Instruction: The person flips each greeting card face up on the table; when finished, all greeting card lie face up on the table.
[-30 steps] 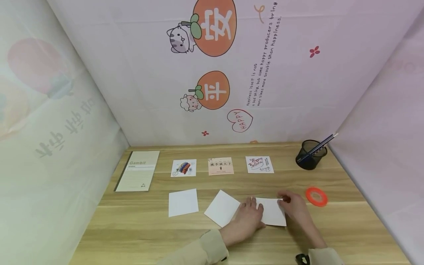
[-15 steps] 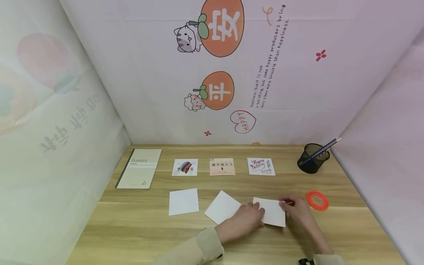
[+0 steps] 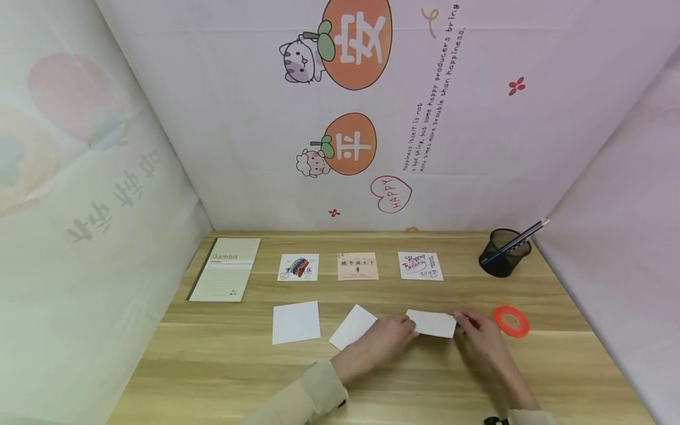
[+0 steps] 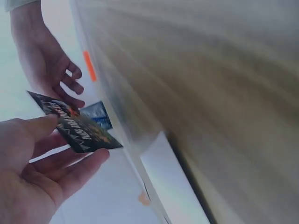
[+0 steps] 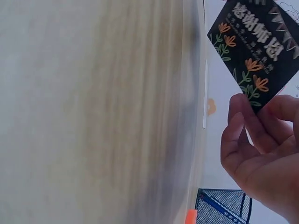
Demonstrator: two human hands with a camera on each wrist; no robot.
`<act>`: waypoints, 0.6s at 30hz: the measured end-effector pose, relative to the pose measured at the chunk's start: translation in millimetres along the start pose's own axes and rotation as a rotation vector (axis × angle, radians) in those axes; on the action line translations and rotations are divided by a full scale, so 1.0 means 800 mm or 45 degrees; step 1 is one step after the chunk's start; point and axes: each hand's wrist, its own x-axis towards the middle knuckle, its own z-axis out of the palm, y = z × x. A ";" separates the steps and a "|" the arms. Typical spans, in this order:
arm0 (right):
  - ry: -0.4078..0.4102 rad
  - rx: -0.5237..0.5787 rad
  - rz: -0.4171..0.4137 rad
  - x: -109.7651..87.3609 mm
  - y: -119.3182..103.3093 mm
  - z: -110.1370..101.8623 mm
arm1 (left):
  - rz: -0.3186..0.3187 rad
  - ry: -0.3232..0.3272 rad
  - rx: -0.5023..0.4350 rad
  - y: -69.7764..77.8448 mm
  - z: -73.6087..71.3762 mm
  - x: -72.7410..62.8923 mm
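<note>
A square card (image 3: 432,323) is held up off the table between both hands, its plain white side toward the head camera and its near edge raised. My left hand (image 3: 385,339) pinches its left side between thumb and fingers. On the right, my right hand (image 3: 480,337) pinches the other side. From the right wrist, the card (image 5: 254,51) shows a black printed face with orange flowers and white characters. That dark face of the card (image 4: 79,123) also appears in the left wrist view. Left of my left hand lies a white card (image 3: 352,327), partly covered by the forearm.
Another white card (image 3: 296,322) lies farther left. Behind are three printed cards: a colourful one (image 3: 298,267), a pink one (image 3: 358,266) and a birthday one (image 3: 420,266). A notebook (image 3: 225,270), a mesh pen holder (image 3: 502,257) and an orange tape roll (image 3: 511,321) stand around.
The card between the hands has gone from lying nearly flat to being lifted and tilted. My left fingers have shifted from lying on its top to its left edge.
</note>
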 end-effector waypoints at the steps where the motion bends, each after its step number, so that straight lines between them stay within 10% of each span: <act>1: 0.003 0.019 -0.007 0.000 0.000 0.000 | 0.003 0.014 -0.018 -0.002 -0.002 0.000; 9: -0.034 0.280 -0.044 -0.002 0.000 -0.001 | -0.016 0.179 0.028 -0.014 -0.016 0.004; 18: 0.030 0.204 0.004 -0.004 -0.002 0.010 | -0.165 0.244 -0.097 -0.018 -0.023 0.010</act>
